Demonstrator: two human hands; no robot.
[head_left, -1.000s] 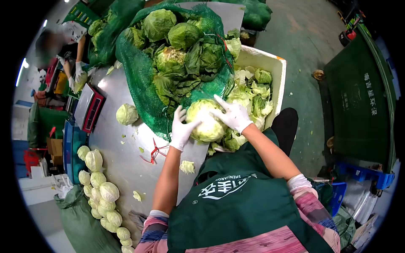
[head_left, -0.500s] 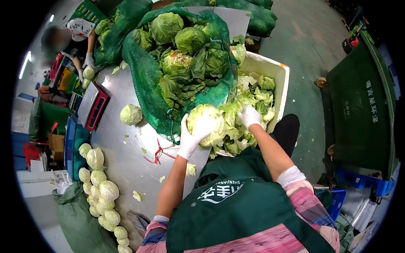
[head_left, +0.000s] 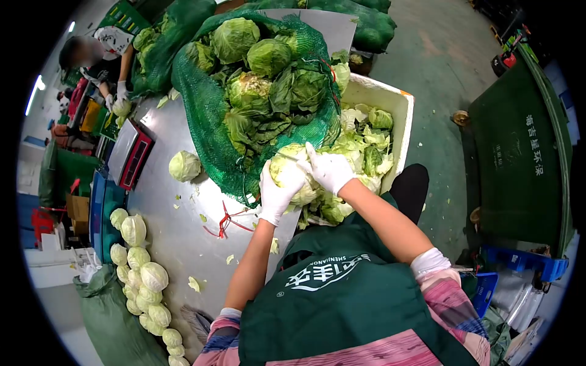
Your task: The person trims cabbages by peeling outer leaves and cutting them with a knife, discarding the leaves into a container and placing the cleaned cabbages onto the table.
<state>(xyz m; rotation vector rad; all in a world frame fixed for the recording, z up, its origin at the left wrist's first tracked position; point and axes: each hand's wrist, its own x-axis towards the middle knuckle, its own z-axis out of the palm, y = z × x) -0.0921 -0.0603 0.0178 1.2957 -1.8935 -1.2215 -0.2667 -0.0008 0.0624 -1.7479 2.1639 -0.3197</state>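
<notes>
A pale green cabbage (head_left: 307,195) is held over the table's near right edge, beside the loose leaves. My left hand (head_left: 279,192) is wrapped round its left side. From the right, my right hand (head_left: 329,171) grips the same cabbage, with the fingers on its upper part and partly hidden. Both hands wear white gloves. Just behind is an open green mesh sack (head_left: 204,137) with several leafy cabbages (head_left: 269,58) in it. A white foam box (head_left: 403,128) full of torn cabbage leaves (head_left: 372,140) stands to the right.
A single trimmed cabbage (head_left: 184,166), red ties (head_left: 225,221) and leaf scraps lie on the metal table (head_left: 177,226). Several pale cabbages (head_left: 154,277) line its left edge, near a red scale (head_left: 134,161). A co-worker (head_left: 116,55) handles a cabbage at far left. A green bin (head_left: 519,152) stands right.
My right hand has moved left from the leaves in the foam box onto the cabbage. My left hand keeps hold of it. The view has shifted slightly.
</notes>
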